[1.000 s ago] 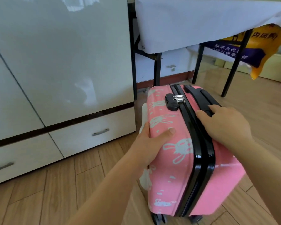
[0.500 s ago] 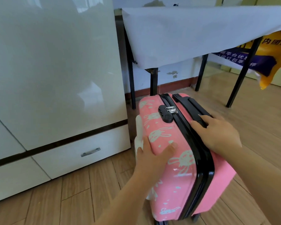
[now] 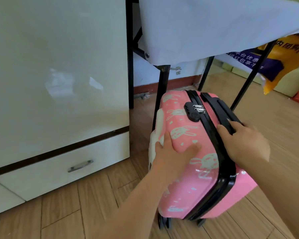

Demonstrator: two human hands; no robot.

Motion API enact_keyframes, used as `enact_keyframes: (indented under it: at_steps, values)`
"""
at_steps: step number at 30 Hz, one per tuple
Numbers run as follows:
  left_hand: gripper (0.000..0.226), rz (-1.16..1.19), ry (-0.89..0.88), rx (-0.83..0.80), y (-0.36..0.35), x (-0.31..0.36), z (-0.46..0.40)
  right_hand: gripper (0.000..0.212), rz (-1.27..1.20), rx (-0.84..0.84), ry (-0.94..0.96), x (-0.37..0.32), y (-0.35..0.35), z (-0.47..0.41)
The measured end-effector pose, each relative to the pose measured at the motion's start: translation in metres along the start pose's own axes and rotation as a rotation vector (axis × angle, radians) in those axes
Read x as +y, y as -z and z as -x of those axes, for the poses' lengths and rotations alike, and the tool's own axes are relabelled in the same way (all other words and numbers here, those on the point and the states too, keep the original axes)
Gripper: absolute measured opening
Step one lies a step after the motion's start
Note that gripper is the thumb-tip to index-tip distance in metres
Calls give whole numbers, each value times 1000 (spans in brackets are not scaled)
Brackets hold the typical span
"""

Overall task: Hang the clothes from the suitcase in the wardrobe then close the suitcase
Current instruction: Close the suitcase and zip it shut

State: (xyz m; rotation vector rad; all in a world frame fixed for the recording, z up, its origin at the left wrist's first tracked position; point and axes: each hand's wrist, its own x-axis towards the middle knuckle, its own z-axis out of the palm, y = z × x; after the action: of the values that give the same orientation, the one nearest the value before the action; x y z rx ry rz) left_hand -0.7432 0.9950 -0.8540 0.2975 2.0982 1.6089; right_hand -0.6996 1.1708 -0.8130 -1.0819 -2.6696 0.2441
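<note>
A pink suitcase [image 3: 185, 178] with white rabbit prints stands upright on its wheels, zipped closed, with a black combination lock [image 3: 192, 112] on top. My left hand [image 3: 171, 152] lies on its left upper edge, fingers over the side and thumb across the top. My right hand [image 3: 243, 140] holds the black top handle [image 3: 219, 109], fingers curled over it. The white wardrobe [image 3: 59, 66] stands to the left with its doors closed. No clothes are visible.
A drawer with a metal handle [image 3: 80, 166] runs along the wardrobe's base. Behind the suitcase stands a black-legged table [image 3: 160, 94] draped in white cloth [image 3: 214, 26]. A yellow and purple banner [image 3: 280, 61] hangs at right. Wooden floor lies around.
The suitcase has shifted a little nearer the table leg and the view has swung. Both hands keep their places on the case.
</note>
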Motion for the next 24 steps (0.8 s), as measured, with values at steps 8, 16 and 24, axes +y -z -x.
enact_keyframes:
  at_steps: [8, 16, 24]
  values:
    - [75, -31, -140, 26, -37, 27, -80, 45, -35, 97, -91, 21, -9, -78]
    - [52, -99, -144, 178, -67, 56, -140, 38, -103, 76, 68, 10, -31, -179]
    - [51, -268, -98, 272, -80, 78, -185, 75, -404, -133, 227, 28, -28, -226]
